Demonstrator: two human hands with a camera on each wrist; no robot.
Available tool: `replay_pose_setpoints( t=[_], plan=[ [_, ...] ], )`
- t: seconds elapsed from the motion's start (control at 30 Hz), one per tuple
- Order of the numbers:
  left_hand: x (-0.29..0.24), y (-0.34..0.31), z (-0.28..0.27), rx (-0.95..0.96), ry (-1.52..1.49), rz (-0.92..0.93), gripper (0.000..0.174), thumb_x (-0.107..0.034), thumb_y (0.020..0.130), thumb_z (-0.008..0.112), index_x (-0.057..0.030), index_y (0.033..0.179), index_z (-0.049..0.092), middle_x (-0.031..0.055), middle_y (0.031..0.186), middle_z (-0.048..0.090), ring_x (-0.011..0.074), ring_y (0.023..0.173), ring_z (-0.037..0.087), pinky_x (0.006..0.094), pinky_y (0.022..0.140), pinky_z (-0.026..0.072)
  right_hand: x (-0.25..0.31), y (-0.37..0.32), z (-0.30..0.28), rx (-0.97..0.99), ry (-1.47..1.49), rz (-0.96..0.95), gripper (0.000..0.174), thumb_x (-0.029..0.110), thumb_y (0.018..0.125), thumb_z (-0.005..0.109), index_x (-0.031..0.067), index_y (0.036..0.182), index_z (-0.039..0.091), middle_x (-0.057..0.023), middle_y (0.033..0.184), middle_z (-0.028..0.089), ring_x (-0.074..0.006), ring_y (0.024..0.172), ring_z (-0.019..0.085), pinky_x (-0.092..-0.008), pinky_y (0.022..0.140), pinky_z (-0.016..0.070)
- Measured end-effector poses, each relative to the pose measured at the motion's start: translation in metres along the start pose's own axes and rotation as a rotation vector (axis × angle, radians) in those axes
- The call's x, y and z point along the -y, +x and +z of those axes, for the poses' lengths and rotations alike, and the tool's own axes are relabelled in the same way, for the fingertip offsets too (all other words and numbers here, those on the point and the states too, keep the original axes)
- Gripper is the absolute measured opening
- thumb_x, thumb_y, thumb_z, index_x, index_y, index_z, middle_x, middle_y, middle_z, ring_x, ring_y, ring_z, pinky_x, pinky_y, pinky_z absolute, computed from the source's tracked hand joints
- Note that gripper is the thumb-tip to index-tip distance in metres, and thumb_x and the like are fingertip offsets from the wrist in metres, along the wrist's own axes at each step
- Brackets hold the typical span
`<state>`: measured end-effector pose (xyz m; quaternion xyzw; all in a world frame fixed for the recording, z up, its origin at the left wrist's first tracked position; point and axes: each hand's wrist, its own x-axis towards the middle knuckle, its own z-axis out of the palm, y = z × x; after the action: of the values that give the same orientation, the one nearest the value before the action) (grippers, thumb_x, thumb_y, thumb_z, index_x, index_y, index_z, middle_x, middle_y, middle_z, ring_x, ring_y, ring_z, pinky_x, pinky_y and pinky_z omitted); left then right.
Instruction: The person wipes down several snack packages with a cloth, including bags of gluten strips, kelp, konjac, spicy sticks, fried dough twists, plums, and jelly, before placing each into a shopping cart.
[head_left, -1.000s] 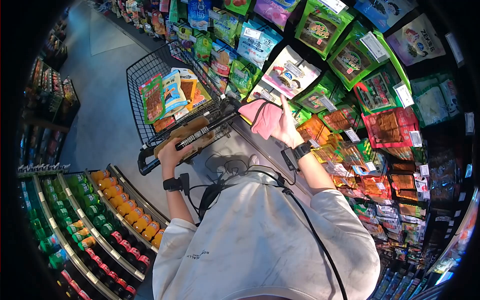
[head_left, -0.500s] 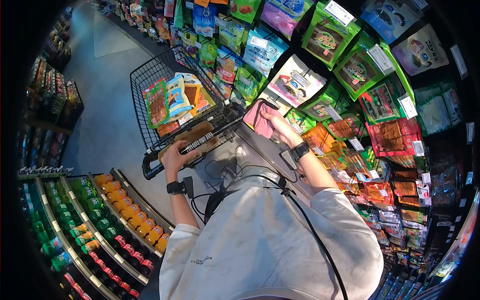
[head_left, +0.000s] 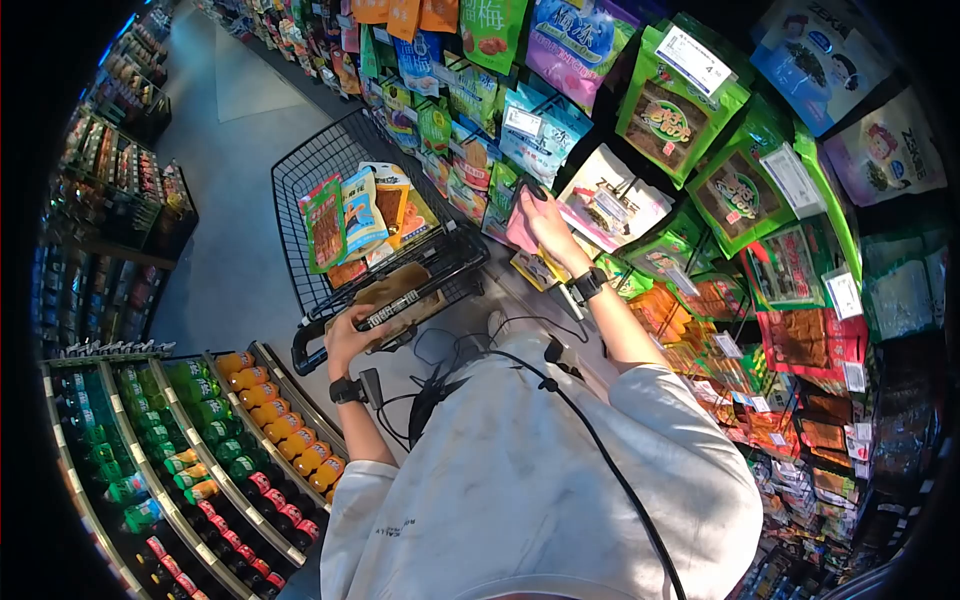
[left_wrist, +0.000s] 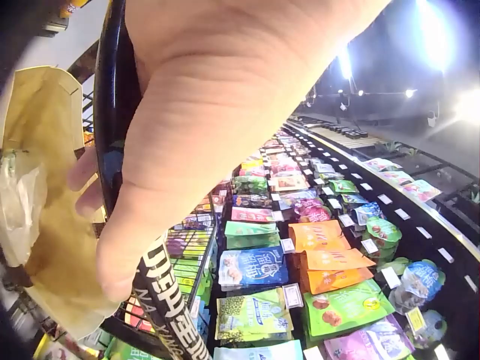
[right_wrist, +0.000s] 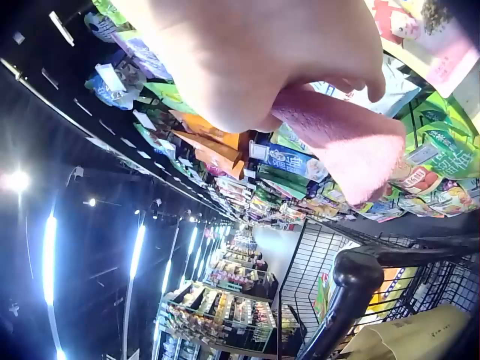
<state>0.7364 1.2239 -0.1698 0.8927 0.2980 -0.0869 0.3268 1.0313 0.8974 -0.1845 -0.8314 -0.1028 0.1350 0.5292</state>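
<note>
My left hand curls round the handle bar of a black wire shopping cart; in the left wrist view the thumb lies over the lettered handle. My right hand grips a pink cloth-like item, held beside the hanging snack packs to the right of the cart. In the right wrist view the fingers are bent over the pink item, its lower end hanging free. Several snack bags, among them a green-and-red one and a blue one, lie inside the cart.
Hanging snack packs cover the rack along the right. At lower left stand shelves of bottles, orange ones nearest. A brown paper-like piece sits by the cart handle. Grey floor runs along the cart's left.
My right hand, still holding the pink item, has moved up along the rack, its fingers now over the item. The left hand stays on the handle; the view has shifted a little.
</note>
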Motion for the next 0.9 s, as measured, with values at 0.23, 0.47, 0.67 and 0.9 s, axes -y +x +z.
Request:
replay_pose_setpoints(
  t=[0.23,0.47,0.67,0.9],
  plan=[
    [-0.006,0.026,-0.003,-0.027,-0.024,-0.019,0.065,-0.054,0.067,0.086,-0.014,0.117,0.074,0.0067,0.104,0.075,0.0206,0.097,0.071,0.0332,0.086,0.0524,-0.007,0.041,-0.022,-0.217,-0.017,-0.132,0.048,0.034,0.102,0.052,0.0006,0.135,0.06,-0.0247,0.163,0.021,-0.0389,0.151,0.019,-0.0436,0.123,0.0173],
    [-0.007,0.05,-0.012,-0.031,0.011,-0.019,0.067,-0.058,0.067,0.084,-0.0143,0.117,0.075,0.0077,0.105,0.076,0.0223,0.1,0.072,0.0335,0.087,0.0527,-0.032,0.081,-0.023,-0.399,0.163,-0.037,0.057,0.04,0.1,0.058,-0.0117,0.125,0.059,-0.0261,0.149,0.042,-0.0353,0.134,0.048,-0.0376,0.112,0.0353],
    [-0.001,0.06,-0.023,0.001,0.048,-0.014,0.065,-0.059,0.069,0.082,-0.0148,0.117,0.074,0.0057,0.104,0.076,0.0209,0.096,0.073,0.0329,0.085,0.0526,-0.019,0.087,-0.017,-0.419,0.188,-0.015,0.039,0.034,0.099,0.06,-0.003,0.111,0.067,-0.0218,0.116,0.067,-0.0319,0.111,0.064,-0.0392,0.096,0.047],
    [0.01,0.068,-0.043,0.2,0.035,0.133,0.077,-0.06,0.075,0.077,-0.0068,0.129,0.066,0.0126,0.118,0.072,0.0238,0.11,0.068,0.0355,0.096,0.0501,0.009,0.056,0.005,-0.605,0.0,-0.236,0.019,0.017,0.093,0.062,-0.0013,0.097,0.064,-0.0114,0.08,0.067,-0.0203,0.079,0.064,-0.037,0.077,0.0499]
  ],
)
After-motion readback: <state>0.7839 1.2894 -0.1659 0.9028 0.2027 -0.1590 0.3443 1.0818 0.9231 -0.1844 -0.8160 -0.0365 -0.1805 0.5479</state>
